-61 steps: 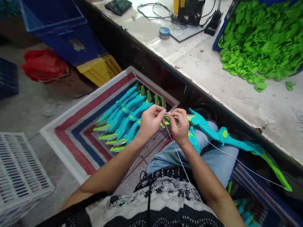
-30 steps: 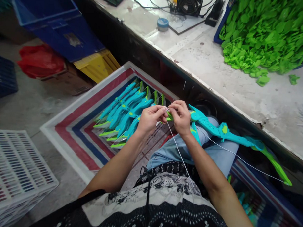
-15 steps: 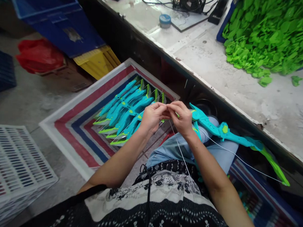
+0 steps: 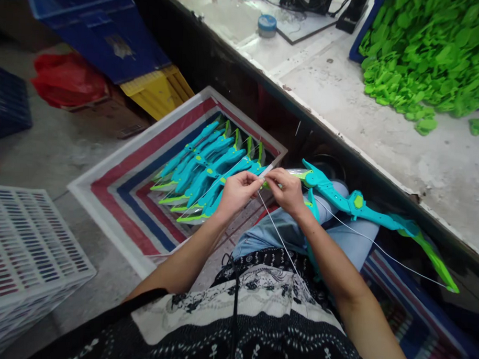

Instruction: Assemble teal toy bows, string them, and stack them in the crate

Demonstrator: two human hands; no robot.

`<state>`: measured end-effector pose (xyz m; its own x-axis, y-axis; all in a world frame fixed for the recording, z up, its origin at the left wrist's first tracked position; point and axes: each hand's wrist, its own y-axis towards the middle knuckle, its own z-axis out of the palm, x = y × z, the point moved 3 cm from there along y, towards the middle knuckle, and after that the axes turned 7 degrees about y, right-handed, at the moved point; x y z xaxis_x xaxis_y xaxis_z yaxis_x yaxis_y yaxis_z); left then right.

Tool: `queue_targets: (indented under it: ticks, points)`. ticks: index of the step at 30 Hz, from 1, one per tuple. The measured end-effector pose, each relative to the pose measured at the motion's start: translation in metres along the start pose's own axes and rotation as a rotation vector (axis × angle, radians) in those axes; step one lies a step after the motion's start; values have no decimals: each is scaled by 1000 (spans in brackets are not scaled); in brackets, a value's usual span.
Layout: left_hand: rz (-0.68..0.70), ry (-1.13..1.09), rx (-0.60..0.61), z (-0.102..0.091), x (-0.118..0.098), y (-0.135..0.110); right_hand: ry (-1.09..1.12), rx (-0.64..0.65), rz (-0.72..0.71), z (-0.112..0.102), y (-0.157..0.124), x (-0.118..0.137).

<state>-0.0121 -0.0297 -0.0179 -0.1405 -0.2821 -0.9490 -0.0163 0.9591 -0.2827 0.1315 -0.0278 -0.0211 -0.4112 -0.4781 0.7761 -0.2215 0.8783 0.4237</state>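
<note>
A turquoise and lime-green toy bow (image 4: 333, 196) lies across my knees, its right limb reaching down to a green tip. White string (image 4: 279, 234) runs from my fingers down to my lap, and another length stretches to that right tip. My left hand (image 4: 239, 196) is closed, thumb and forefinger pinching the string. Right beside it, my right hand (image 4: 286, 191) is also closed in a pinch on the string, at the bow's left end. The fingers cover most of that end; a bit of green shows beneath them.
Several similar bows lie in a striped-lined crate (image 4: 142, 268) at left. A worktable (image 4: 306, 72) runs along the front, bearing a bin of green parts (image 4: 428, 60) and a blue-lidded jar (image 4: 267, 25). A white basket (image 4: 33, 245) stands on the floor, near blue bins (image 4: 99, 38).
My fingertips have shifted slightly left and down, drawing a little apart. The string below them hangs further left. The whole view has moved a little; the bow stays on my knees.
</note>
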Motion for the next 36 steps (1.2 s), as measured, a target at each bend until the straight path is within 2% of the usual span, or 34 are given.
queue_targets:
  ticks: [4, 8, 10, 13, 15, 18, 20, 22, 23, 25, 27, 28, 29, 31, 33, 36]
  points:
    - [-56, 34, -21, -8, 19, -4, 153, -27, 62, 15, -16, -7]
    - [-86, 14, 0, -17, 33, -11, 65, 42, -16, 28, -28, -5]
    - [-36, 80, -5, -21, 35, -15, -69, 66, -50, 35, -31, -4]
    - [89, 243, -4, -25, 33, -22, -264, 77, -27, 44, -33, -2]
    - [158, 334, -19, -29, 33, -28, -311, 124, -27, 44, -33, 1]
    - [154, 391, -15, -39, 39, -36, -324, 162, -60, 19, -37, 3]
    - [63, 398, 39, -48, 44, -40, -422, 104, 3, -18, -48, -3]
    - [-19, 435, 55, -56, 44, -42, -617, 72, 137, -59, -67, -13]
    - [-13, 475, 21, -59, 40, -42, -725, 94, 205, -77, -80, -18]
    - [114, 577, -97, -59, 22, -42, -899, 188, 313, -101, -107, -27]
    - [299, 666, -167, -48, -2, -40, -981, 274, 391, -111, -131, -33]
    - [364, 691, -150, -39, -12, -39, -986, 296, 427, -112, -141, -35]
    - [396, 696, -110, -28, -21, -37, -970, 298, 465, -111, -150, -37]
    - [363, 626, -5, -4, -33, -33, -884, 236, 523, -110, -160, -38]
    - [195, 439, 141, 24, -34, -30, -737, 95, 525, -111, -164, -35]
    - [-270, 46, 406, 75, -17, -30, -506, -103, 454, -117, -163, -22]
